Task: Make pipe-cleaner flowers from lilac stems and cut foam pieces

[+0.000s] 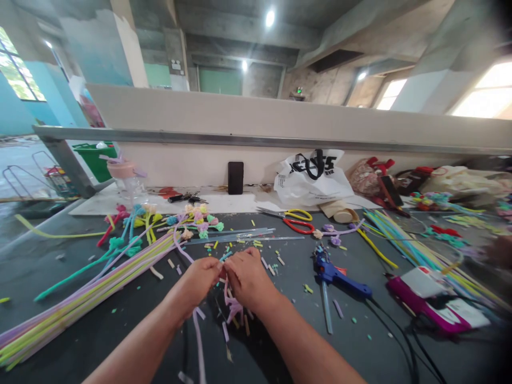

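Observation:
My left hand (pixel 203 278) and my right hand (pixel 248 277) meet over the middle of the dark table, fingers closed together. Between the fingertips shows a small blue piece (pixel 226 256). A pink-purple fuzzy stem piece (pixel 232 308) hangs just below my right hand's fingers; how it is gripped is partly hidden. Beside my left hand a long purple stem (pixel 199 341) runs down toward the front edge. Short cut pieces (pixel 272 269) in several colours lie around both hands.
Bundled stems (pixel 100 282) lie at the left, with coloured flower shapes (pixel 200 218) behind. Scissors (pixel 296 220), a blue glue gun (pixel 340 276) with its cable and a magenta-and-white object (pixel 432 306) lie rightward. A phone (pixel 236 178) and white bag (pixel 314 178) stand at the back.

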Motion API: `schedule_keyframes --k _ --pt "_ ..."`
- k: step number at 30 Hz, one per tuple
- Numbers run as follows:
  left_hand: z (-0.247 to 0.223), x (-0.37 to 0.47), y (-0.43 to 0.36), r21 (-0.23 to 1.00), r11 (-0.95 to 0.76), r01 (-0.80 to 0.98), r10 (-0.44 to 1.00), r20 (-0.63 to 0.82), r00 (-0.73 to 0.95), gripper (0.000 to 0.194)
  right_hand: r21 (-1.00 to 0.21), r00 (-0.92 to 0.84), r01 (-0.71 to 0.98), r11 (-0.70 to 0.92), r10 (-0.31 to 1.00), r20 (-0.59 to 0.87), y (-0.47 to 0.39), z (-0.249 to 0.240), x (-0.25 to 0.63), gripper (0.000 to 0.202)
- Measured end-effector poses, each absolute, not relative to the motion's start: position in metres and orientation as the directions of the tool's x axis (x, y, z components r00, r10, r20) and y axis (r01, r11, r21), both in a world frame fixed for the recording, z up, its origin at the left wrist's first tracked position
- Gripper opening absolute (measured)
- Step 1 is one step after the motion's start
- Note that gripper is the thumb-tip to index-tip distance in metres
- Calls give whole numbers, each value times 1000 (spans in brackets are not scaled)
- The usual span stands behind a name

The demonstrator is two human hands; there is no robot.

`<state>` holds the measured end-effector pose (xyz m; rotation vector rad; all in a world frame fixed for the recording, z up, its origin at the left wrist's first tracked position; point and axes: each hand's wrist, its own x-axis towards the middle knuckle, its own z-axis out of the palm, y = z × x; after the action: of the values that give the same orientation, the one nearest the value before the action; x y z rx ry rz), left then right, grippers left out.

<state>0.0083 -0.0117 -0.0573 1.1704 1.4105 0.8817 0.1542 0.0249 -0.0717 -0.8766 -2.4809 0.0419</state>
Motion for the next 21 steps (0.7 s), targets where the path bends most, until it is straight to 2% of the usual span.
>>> schedule_keyframes --k 3,5,12,21 --pt "-51 -1 -11 957 273 100 929 -289 232 37 -251 -701 503 827 560 441 32 -70 162 29" --pt "-48 -6 -11 952 300 59 909 -304 284 39 -276 -699 474 836 548 460 36 -68 167 27" --pt "-48 -6 -12 937 348 -7 881 -325 343 38 -287 -721 388 876 482 498 37 -66 170 21" --pt "-49 1 -16 926 370 -71 888 -330 318 31 -312 -727 353 882 468 502 30 -53 173 17"
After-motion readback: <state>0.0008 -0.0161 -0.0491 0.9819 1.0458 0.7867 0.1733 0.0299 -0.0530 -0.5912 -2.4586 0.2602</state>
